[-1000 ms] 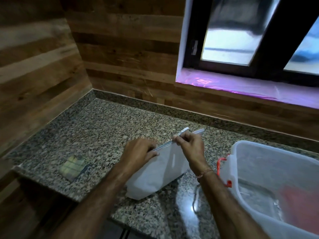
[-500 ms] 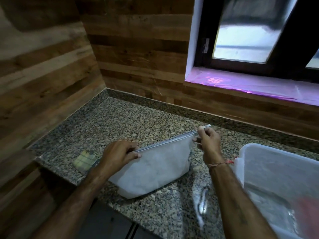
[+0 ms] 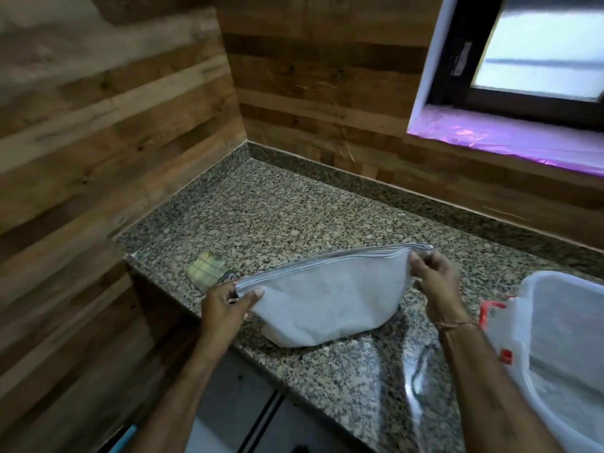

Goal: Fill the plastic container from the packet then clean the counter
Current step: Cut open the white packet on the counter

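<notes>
A white packet stands on the speckled granite counter, its sealed top edge stretched flat between my hands. My left hand pinches the left end of that top edge. My right hand pinches the right end, higher up. A clear plastic container with a red latch sits at the right, partly cut off by the frame edge. What lies inside it is blurred.
A yellow-green sponge lies on the counter near its left front corner, just beyond my left hand. Wood-panelled walls close the counter at the left and back. A window sill with a purple sheen runs at the upper right.
My hands have moved apart along the packet's top edge, the left toward the left end and the right to the far right end. The camera has swung left.
</notes>
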Motion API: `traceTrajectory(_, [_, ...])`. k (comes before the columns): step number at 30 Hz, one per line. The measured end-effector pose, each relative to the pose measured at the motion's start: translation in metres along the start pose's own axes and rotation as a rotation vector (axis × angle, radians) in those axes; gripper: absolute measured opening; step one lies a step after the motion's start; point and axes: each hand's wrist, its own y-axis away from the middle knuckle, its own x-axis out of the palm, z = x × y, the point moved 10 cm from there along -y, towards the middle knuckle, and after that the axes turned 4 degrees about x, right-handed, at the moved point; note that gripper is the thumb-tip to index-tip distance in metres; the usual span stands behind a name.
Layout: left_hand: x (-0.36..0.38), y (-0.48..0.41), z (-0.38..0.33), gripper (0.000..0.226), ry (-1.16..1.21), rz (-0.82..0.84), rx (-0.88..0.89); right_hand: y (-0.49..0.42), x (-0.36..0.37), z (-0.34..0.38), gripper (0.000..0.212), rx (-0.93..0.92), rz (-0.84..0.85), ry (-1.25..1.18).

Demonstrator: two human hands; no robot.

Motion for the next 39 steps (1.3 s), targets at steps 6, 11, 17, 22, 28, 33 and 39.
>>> traceTrajectory(6, [-0.009, -0.033, 0.005, 0.034, 0.119, -0.060, -0.017, 0.002, -0.006, 0.012, 0.027, -0.019, -0.104, -0.033])
traceTrajectory(11, [0.017, -0.022, 0.033, 0.008, 0.227, 0.089, -0.080, 0.010, -0.010, -0.014, 0.024, 0.075, -0.072, 0.030])
traceTrajectory(17, [0.026, -0.024, 0.043, 0.008, 0.239, -0.017, -0.093, 0.022, -0.005, -0.033, 0.021, 0.092, -0.055, 0.130])
traceTrajectory(22, [0.016, -0.041, 0.044, 0.006, 0.279, -0.023, -0.076, 0.028, -0.008, -0.017, 0.015, 0.011, -0.126, 0.091])
traceTrajectory(28, [0.010, -0.048, 0.031, 0.034, 0.243, 0.074, 0.002, 0.033, -0.014, -0.032, 0.016, 0.040, -0.146, 0.128])
traceTrajectory(33, [0.004, -0.049, 0.031, 0.029, 0.207, 0.124, 0.025, 0.033, -0.016, -0.036, 0.031, 0.101, -0.048, 0.106])
traceTrajectory(39, [0.010, -0.044, 0.027, 0.019, 0.297, 0.205, -0.015, 0.042, -0.007, -0.062, 0.017, 0.346, 0.010, -0.147])
